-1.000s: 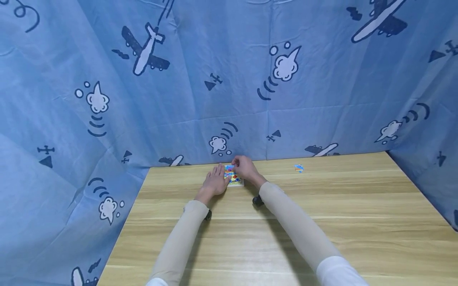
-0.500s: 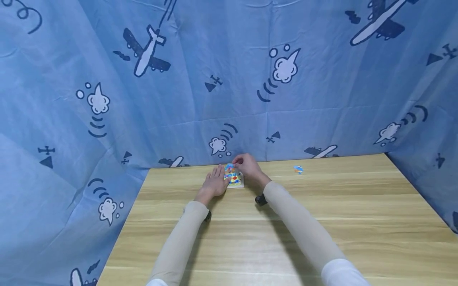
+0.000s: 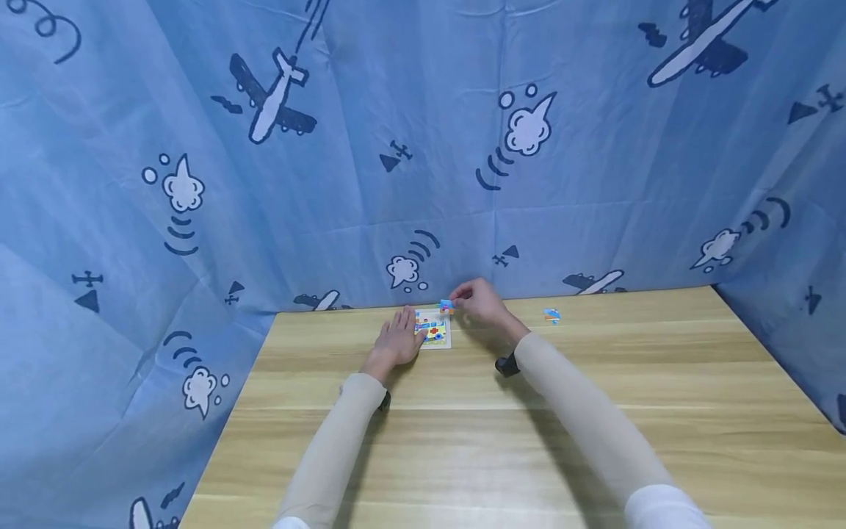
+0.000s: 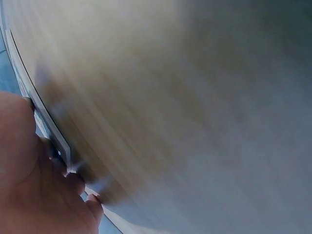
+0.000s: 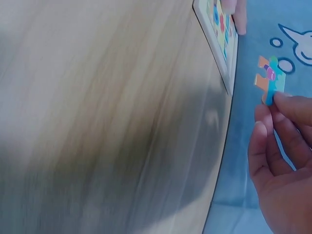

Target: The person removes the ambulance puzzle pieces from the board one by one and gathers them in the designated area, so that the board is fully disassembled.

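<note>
A small puzzle board [image 3: 434, 334] with a white rim and a colourful vehicle picture lies near the table's back edge. My left hand [image 3: 397, 337] rests on its left side with the fingers stretched out, hiding that part. Between thumb and fingertips, my right hand [image 3: 483, 302] pinches a blue and orange puzzle piece [image 5: 271, 80]. In the head view that piece is just above the board's upper right corner. The right wrist view shows it raised off the board, its knobs and notches visible. The left wrist view catches only the hand [image 4: 41, 180] and the board's edge [image 4: 53, 131].
Another blue and orange puzzle piece [image 3: 551, 316] lies on the wooden table [image 3: 423, 455], to the right of my right hand. Right behind the table hangs a blue curtain [image 3: 436, 162] printed with airplanes and clouds.
My right hand has lifted the puzzle piece from the upper part of the board and moved right with it, baring the pale base there. My left hand has stayed in place.
</note>
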A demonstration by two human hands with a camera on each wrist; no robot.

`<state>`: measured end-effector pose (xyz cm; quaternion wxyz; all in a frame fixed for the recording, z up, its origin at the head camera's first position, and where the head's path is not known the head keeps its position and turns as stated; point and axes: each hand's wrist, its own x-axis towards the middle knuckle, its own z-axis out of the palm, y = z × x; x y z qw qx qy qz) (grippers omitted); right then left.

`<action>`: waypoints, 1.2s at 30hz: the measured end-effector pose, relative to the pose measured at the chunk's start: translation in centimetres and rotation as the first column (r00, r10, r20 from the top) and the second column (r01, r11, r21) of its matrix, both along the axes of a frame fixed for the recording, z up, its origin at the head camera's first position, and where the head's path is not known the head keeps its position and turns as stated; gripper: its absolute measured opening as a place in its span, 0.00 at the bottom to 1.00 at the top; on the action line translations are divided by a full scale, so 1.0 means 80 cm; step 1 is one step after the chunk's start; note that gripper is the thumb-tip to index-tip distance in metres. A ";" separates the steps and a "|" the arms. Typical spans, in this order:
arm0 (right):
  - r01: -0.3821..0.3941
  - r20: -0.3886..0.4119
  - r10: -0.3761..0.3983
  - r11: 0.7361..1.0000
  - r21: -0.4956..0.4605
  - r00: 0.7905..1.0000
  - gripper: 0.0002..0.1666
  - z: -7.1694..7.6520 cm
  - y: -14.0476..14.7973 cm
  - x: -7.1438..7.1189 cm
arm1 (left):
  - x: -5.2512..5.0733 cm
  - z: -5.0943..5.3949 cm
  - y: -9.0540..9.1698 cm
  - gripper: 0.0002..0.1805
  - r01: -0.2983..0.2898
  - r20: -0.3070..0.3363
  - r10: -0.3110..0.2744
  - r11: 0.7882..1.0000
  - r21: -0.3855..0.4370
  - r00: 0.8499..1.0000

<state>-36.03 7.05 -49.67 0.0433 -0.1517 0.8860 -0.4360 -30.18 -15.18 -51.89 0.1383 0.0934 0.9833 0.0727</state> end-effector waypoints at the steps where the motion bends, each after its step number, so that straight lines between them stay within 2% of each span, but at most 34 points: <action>1: -0.004 0.003 0.004 1.000 0.001 1.000 0.10 0.001 0.003 0.000 | 0.000 0.000 -0.001 0.38 0.002 -0.003 -0.002 1.000 -0.003 1.000; 9: -0.063 0.006 0.063 0.998 0.023 0.998 0.11 0.007 0.032 0.005 | -0.001 -0.004 -0.004 0.39 0.000 0.023 0.000 1.000 -0.011 1.000; 13: -0.058 -0.001 0.058 0.998 0.011 0.998 0.11 0.009 0.048 0.006 | -0.002 -0.005 -0.003 0.39 -0.002 0.033 0.002 1.000 0.004 0.999; 19: -0.052 0.004 0.052 0.999 0.014 0.999 0.11 0.008 0.076 0.007 | 0.004 0.002 -0.001 0.38 -0.001 0.039 0.001 1.000 0.004 0.999; 24: -0.024 0.005 0.024 0.999 0.022 1.000 0.11 0.010 0.101 0.006 | 0.003 0.003 -0.001 0.38 0.005 0.023 -0.005 1.000 -0.002 1.000; 36: 0.005 0.008 -0.006 0.995 0.102 1.000 0.12 0.005 0.153 0.007 | 0.000 0.003 -0.002 0.39 0.012 0.022 -0.012 1.000 -0.014 1.000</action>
